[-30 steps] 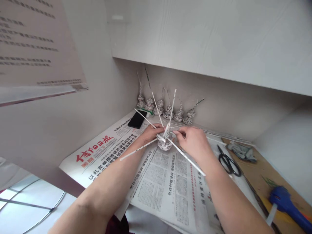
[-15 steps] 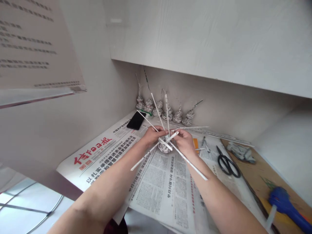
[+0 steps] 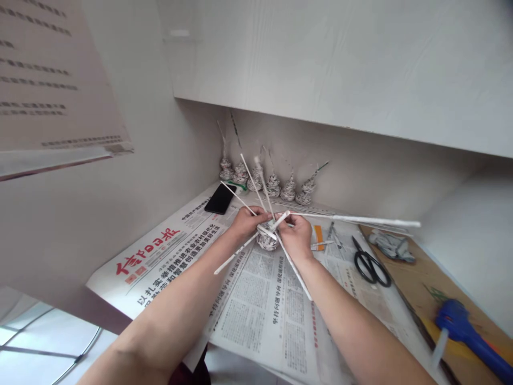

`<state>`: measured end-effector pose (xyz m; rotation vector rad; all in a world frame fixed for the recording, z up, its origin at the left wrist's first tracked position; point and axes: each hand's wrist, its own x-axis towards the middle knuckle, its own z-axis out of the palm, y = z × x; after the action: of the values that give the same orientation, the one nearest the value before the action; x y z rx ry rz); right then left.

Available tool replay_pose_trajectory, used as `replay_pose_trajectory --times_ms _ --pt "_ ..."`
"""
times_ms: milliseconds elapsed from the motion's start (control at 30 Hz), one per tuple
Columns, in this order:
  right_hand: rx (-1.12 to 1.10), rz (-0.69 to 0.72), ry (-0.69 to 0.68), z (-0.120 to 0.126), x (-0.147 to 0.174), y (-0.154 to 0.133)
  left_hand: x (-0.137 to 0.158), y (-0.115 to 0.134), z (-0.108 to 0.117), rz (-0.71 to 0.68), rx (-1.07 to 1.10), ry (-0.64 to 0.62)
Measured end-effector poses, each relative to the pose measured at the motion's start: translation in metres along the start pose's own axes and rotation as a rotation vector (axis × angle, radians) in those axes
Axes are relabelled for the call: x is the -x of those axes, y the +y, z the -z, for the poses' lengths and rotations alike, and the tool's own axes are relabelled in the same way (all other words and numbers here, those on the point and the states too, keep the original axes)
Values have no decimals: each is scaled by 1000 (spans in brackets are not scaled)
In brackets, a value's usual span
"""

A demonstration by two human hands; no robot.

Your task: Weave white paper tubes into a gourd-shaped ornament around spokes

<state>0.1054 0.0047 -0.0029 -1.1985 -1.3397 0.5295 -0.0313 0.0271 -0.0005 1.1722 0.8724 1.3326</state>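
Between my hands is a small round piece woven from rolled newspaper (image 3: 267,241), with several white paper tubes sticking out of it in all directions. My left hand (image 3: 249,222) is closed at its far left rim, thumb and fingers pinching the woven piece. On the other side my right hand (image 3: 295,233) is closed in a pinch on a paper tube (image 3: 372,220) that runs out far to the right. Another tube (image 3: 294,270) slants down past my right wrist. The fingertips of both hands nearly meet behind the crossed tubes, which partly hide them.
Several woven gourd shapes (image 3: 273,185) stand along the back wall, near a black phone (image 3: 220,199). Newspaper (image 3: 256,315) covers the table. Black scissors (image 3: 372,266), crumpled paper (image 3: 391,246) and a blue glue gun (image 3: 460,326) lie at right. A white panel (image 3: 328,64) overhangs the back.
The tube at my right hand now extends much farther to the right. An upright tube has tilted left, and the one by my right forearm has swung inward. The whole view has shifted slightly.
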Motion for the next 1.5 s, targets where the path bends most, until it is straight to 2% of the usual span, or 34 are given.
replay_pose_trajectory --times_ms 133,333,567,667,767,867,1033,1133,1200,1300,1500 --pt "-34 -56 23 1 -2 2 1 2 0 4 -1 -14" --pt "-148 -73 1 -1 -6 11 1 2 -1 2 -18 -11" --pt "-172 -103 20 -3 -10 15 -1 -3 1 -19 -41 -35" --pt "-141 -105 -54 3 -14 10 -2 -5 2 -27 -35 -56" --pt "-95 -114 -192 19 -25 3 -3 -7 5 -17 -15 -38" --pt "37 -113 -341 45 -40 0 -6 -9 9 4 10 -18" --pt "569 -21 -373 81 -57 1 -10 -15 14 45 51 -43" --pt "793 6 -546 91 -57 0 -11 -16 14 62 90 2" --pt "898 -29 -671 94 -57 0 -11 -15 13 63 120 59" --pt "982 -89 -767 97 -57 2 -11 -14 12 74 145 94" --pt "959 -90 -866 94 -56 15 -10 -13 11 112 138 99"
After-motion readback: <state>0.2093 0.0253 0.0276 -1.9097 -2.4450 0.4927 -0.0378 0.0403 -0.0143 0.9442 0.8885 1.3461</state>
